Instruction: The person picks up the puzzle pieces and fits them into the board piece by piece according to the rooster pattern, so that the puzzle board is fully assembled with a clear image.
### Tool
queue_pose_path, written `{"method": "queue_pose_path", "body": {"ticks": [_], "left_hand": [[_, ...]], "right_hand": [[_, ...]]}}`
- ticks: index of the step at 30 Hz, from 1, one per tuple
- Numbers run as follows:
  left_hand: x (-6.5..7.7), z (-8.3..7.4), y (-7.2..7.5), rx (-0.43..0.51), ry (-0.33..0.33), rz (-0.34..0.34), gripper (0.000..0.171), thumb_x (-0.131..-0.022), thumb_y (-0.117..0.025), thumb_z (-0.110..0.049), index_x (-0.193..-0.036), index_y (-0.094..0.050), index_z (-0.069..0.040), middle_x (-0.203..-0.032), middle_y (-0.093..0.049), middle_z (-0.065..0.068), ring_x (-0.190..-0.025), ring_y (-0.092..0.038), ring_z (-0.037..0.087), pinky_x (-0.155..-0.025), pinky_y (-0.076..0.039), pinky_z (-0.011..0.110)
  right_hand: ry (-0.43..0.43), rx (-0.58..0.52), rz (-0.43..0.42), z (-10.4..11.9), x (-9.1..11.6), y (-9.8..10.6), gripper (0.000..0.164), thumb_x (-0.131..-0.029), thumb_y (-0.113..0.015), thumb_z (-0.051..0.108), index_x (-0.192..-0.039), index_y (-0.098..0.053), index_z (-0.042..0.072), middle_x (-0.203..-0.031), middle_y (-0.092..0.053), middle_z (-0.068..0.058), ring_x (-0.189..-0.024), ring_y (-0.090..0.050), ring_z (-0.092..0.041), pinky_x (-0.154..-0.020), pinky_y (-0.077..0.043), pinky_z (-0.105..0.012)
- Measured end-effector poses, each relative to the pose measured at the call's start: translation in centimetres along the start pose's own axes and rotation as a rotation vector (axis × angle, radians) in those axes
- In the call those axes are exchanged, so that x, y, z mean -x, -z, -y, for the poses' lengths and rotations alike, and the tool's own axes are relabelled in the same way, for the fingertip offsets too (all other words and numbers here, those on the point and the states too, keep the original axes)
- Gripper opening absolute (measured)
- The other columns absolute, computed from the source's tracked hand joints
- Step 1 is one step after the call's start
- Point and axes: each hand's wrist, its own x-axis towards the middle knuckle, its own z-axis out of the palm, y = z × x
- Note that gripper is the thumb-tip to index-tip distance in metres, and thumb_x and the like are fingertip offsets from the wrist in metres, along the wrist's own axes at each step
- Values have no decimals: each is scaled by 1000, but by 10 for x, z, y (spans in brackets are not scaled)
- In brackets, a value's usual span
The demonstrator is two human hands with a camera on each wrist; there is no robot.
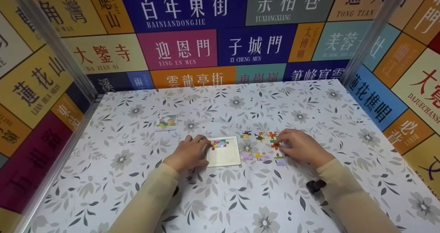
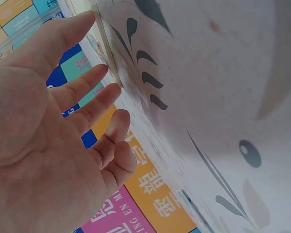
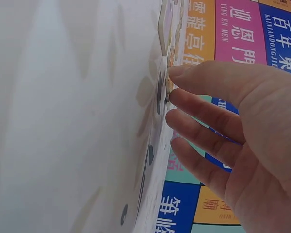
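Observation:
A shallow cream puzzle tray [image 1: 225, 156] lies mid-table in the head view. Joined puzzle pieces [image 1: 220, 143] sit near its top edge. My left hand [image 1: 189, 153] rests at the tray's left side, its thumb and fingertips touching the rim; in the left wrist view its fingers [image 2: 89, 77] reach to that edge. To the tray's right, my right hand [image 1: 298, 146] has thumb and forefinger at an orange-red puzzle piece [image 1: 273, 143], apparently pinching it at table level. In the right wrist view the fingertips [image 3: 177, 97] partly hide that piece.
Several loose pieces, such as a pink-purple one [image 1: 246, 156] and a yellow one [image 1: 262, 156], lie between tray and right hand. A small square picture card [image 1: 166, 122] lies at the back left. Sign-printed panels [image 1: 182, 49] wall the flower-patterned table [image 1: 120, 191].

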Motion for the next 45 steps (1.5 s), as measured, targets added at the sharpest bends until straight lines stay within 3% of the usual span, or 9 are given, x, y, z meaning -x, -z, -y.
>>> {"method": "queue_pose_path", "body": {"ticks": [31,45], "left_hand": [[0,0,-2,19,30,21,65,-89,-81,-36,-146,-55,-20,-154,-48,4,-127,-47,33,-107,-41,54],[0,1,-3,-1,22,-3,65,-89,-82,-36,-146,-55,-19,-153,-49,4,-126,-47,34,-106,-42,55]], "right_hand": [[-57,20,20,3,-5,0,10,-87,-79,13,-95,-82,18,-99,-74,1,-90,-66,-19,-81,-51,-41],[-54,-7,9,7,-7,-1,10,-87,-79,15,-94,-82,20,-92,-72,3,-75,-56,-14,-69,-45,-31]]}}
